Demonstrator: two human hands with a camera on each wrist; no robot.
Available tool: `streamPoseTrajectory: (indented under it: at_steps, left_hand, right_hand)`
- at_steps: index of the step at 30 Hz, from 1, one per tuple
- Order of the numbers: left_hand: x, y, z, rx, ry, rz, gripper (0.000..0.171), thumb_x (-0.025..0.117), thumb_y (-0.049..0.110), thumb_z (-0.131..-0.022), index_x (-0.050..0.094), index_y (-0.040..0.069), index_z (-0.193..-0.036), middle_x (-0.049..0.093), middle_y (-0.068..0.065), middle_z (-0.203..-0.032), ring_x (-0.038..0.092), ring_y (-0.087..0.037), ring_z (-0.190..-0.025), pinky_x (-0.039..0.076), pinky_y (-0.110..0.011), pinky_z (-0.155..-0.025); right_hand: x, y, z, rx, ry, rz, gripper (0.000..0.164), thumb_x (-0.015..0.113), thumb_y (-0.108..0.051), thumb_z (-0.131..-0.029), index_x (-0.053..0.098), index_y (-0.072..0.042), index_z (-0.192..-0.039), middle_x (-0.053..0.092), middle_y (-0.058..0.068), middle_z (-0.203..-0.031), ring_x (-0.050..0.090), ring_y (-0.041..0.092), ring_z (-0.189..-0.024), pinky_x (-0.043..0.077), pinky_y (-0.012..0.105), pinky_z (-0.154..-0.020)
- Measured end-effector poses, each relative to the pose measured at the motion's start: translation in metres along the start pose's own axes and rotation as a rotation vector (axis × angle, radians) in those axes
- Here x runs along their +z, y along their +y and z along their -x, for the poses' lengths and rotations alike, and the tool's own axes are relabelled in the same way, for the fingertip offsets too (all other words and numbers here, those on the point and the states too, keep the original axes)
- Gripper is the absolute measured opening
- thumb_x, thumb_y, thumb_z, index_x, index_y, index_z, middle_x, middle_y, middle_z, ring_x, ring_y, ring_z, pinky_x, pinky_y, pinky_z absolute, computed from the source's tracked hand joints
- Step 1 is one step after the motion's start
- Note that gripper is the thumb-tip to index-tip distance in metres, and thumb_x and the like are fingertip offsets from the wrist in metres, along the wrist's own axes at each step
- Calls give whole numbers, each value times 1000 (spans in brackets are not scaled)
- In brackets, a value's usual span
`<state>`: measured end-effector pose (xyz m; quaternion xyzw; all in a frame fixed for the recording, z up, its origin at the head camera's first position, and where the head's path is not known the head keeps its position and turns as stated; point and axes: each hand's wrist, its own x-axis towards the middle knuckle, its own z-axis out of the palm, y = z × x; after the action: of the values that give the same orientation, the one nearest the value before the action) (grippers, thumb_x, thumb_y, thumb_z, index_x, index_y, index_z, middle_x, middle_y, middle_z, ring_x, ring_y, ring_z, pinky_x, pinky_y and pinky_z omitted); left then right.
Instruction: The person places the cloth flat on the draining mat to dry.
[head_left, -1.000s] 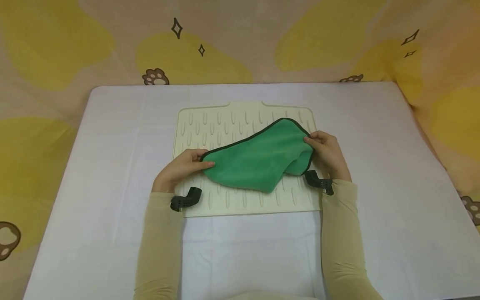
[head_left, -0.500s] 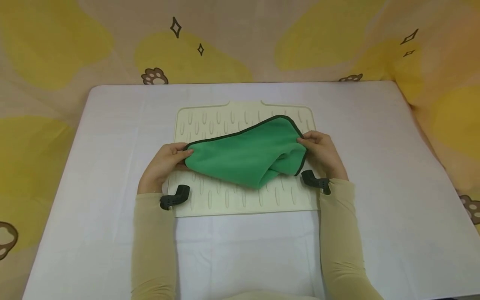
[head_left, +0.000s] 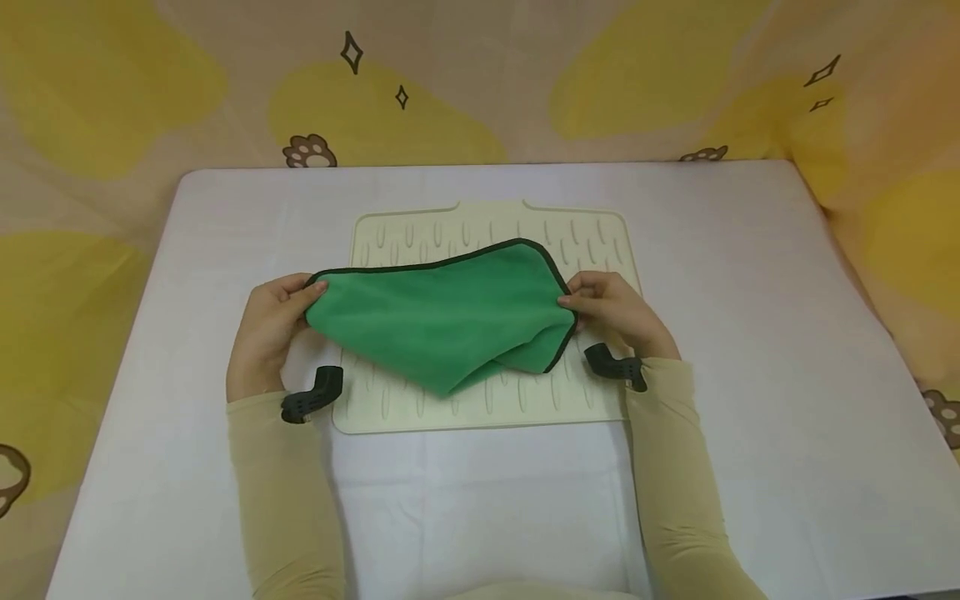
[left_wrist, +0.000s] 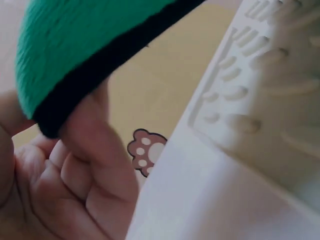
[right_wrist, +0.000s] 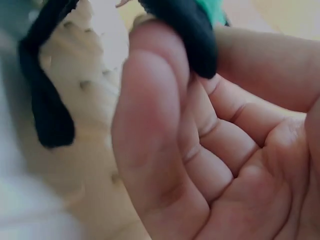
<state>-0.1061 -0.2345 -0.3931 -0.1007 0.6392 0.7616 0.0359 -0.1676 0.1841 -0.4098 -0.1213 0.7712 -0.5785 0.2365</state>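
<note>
A green cloth [head_left: 442, 308] with a dark edge binding hangs stretched between both hands, above a cream ridged mat [head_left: 517, 408]. At its left end, my left hand [head_left: 262, 333] pinches the bound corner between thumb and fingers. My right hand [head_left: 618, 312] pinches the cloth's right edge, with a fold sagging below the grip. In the left wrist view the plush green cloth [left_wrist: 80, 45] lies between thumb and fingers, its black binding facing the camera. The right wrist view shows the dark binding [right_wrist: 200, 45] caught between thumb and fingertips.
The mat lies on a table with a white cover [head_left: 780, 400]. A patterned yellow and beige curtain [head_left: 480, 83] rises along the back and sides. Dark wrist-worn cameras [head_left: 313, 396] sit at both sleeves.
The cloth has shifted left with both hands, the left hand moving farther, past the mat's left edge. The cloth is now spread wider and its top edge lies more level.
</note>
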Motion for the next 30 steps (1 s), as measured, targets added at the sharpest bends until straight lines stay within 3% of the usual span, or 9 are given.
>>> streamPoseTrajectory:
  at_steps: [3,6,9,13,16,18,23,30]
  left_hand:
    - [4,1,-1,51,56,49,10,64,7,-90,70,8,-82,69,0,-71,63,-4,-60,51,-15,-58]
    - [11,-1,-4,57,46,48,10,63,9,-91,70,9,-83,69,1,-72,62,-4,-61,51,-15,-59]
    - [16,-6,-7,2,-38,-20,8,60,11,-93,66,5,-94,68,4,-78,62,-3,-68,50,-15,-63]
    - [17,-11,-9,-77,-189,-198,37,54,15,-97,50,-11,-123,67,7,-91,61,-2,-83,50,-16,-74]
    - [16,-12,-9,-88,-251,-298,47,51,17,-99,42,-18,-129,66,8,-91,61,-2,-84,50,-17,-74]
    - [19,-13,-11,-78,-243,-312,44,51,16,-99,45,-18,-125,67,9,-84,61,-3,-78,51,-17,-69]
    - [32,-15,-20,-66,-148,-357,37,50,17,-99,53,-16,-116,65,9,-70,62,-3,-62,51,-18,-59]
    - [48,2,-40,3,-49,-432,33,53,21,-98,58,-10,-108,59,11,-65,53,-2,-58,46,-19,-54]
  right_hand:
    - [2,0,-1,-5,-21,-10,13,63,-7,-91,56,4,-91,63,2,-71,56,18,-57,50,27,-62]
    - [0,3,-1,13,-1,23,16,63,-9,-91,55,4,-92,63,2,-70,57,18,-57,49,26,-67]
    - [-4,7,0,48,41,66,19,64,-13,-91,55,4,-93,63,1,-69,59,18,-58,48,25,-72]
    - [-10,10,2,70,83,53,22,65,-15,-91,55,4,-95,61,0,-67,59,15,-59,49,25,-70]
    - [-13,10,4,57,110,23,20,64,-14,-91,55,4,-94,60,0,-69,58,15,-59,50,25,-65]
    - [-16,9,5,45,129,20,19,63,-13,-92,55,4,-93,59,0,-72,57,15,-59,50,25,-64]
    - [-22,9,7,32,145,6,20,60,-14,-93,55,5,-94,57,0,-78,56,15,-61,50,25,-62]
    - [-29,0,1,43,232,-3,17,61,-14,-93,57,2,-92,59,-2,-75,56,14,-59,49,24,-61]
